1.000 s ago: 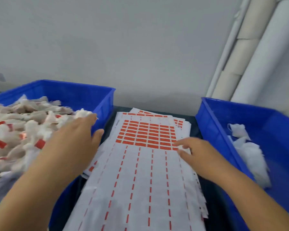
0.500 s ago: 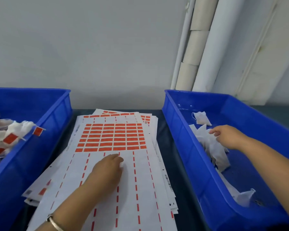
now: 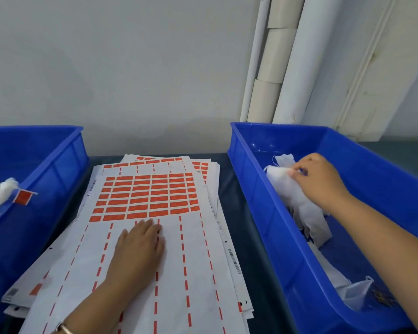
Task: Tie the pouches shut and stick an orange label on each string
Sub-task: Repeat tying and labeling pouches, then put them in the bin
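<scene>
Now the right hand (image 3: 320, 180) has pushed deeper into the right bin (image 3: 256, 189) than half a second ago, and its curled fingers (image 3: 297, 171) pinch the top of a white pouch (image 3: 282, 189) lying against the bin's near wall. Meanwhile the left hand (image 3: 140, 249) stays flat on the label sheet (image 3: 191, 261), fingers straight, holding nothing, tips just below the rows of orange labels (image 3: 145, 196). Over in the left bin (image 3: 58, 165), a tied pouch (image 3: 0, 194) shows its tag.
</scene>
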The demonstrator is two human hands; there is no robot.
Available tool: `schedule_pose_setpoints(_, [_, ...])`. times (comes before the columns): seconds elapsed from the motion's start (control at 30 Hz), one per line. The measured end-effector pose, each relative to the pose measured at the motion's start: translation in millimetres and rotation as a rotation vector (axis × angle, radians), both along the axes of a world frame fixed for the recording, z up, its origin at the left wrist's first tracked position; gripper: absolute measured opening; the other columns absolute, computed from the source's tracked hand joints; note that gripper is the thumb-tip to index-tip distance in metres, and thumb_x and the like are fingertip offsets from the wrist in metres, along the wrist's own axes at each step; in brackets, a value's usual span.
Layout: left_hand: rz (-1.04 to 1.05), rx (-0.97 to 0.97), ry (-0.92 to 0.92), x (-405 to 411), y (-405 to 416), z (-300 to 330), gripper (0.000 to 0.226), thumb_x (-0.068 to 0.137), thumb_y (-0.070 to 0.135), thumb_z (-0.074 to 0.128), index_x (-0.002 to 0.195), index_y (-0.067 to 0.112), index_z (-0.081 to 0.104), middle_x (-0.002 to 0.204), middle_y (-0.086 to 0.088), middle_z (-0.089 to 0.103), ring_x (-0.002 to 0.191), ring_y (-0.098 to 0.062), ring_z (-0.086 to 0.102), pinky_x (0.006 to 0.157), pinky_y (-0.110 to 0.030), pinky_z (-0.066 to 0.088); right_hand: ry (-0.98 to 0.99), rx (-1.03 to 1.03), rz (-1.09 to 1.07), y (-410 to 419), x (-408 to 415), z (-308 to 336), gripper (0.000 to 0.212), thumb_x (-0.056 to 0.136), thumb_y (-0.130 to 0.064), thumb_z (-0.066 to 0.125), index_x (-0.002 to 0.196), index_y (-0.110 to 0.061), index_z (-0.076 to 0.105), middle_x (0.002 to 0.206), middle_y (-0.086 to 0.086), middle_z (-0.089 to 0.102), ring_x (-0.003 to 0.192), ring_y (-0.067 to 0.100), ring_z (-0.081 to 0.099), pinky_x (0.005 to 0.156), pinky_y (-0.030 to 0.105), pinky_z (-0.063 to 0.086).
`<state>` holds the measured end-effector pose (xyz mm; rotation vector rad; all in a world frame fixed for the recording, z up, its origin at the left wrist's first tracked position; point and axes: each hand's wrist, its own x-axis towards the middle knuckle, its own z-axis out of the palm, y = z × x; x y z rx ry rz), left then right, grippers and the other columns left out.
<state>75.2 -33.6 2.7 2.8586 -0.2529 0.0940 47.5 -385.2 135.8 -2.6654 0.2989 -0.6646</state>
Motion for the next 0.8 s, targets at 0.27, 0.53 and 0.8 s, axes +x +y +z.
schedule_pose_setpoints(0.27, [0.005,-0.135,0.007,-1,3,2,0.044,0.095,0.047,0.038,0.137,0.033,0.040,0.148,0.012,0.034,0.137,-0.012,0.031,0.114,-0.036,0.014,-0.224,0.348,0.086,66,-3,67,0.019,0.092,-0.022,0.056,0.077,-0.028,0.064,0.075,-0.021,0.058,0.071,0.000,0.051,0.060,0.017,0.039])
schedule_pose_setpoints(0.53, [0.211,-0.932,0.089,-7,16,24,0.017,0.090,0.043,0.054,0.106,0.040,0.054,0.117,0.017,0.055,0.088,0.000,0.052,0.078,-0.021,0.042,-0.015,0.579,0.285,180,32,56,0.025,0.095,-0.021,0.053,0.074,-0.030,0.062,0.084,-0.008,0.064,0.083,0.012,0.059,0.066,0.022,0.047])
schedule_pose_setpoints(0.8, [0.319,-1.132,-0.019,1,29,36,0.056,0.080,0.049,0.058,0.132,0.039,0.041,0.117,0.020,0.043,0.097,-0.004,0.046,0.068,-0.013,0.039,0.293,0.432,0.439,248,39,-30,0.011,0.098,-0.026,0.050,0.095,-0.029,0.061,0.110,-0.005,0.063,0.101,0.015,0.057,0.078,0.018,0.044])
